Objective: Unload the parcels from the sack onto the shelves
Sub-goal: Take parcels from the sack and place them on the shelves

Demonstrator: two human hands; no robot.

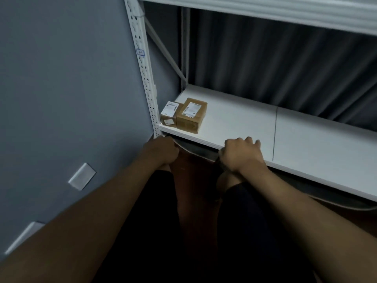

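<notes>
Below the white shelf board [234,123] everything is dark — I cannot make out the sack, nor tell what my curled left hand [161,151] has hold of. My right hand [241,154] curls over a dark edge by the board's front lip. Two brown cardboard parcels with white labels [184,116] sit touching in the shelf's left corner — the smaller against the white perforated upright [145,78].

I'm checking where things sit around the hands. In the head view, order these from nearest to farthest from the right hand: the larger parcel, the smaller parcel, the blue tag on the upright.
From the right hand:
1. Larger parcel, on the shelf, up-left.
2. Smaller parcel, at the shelf's left end.
3. Blue tag, high on the upright.
</notes>
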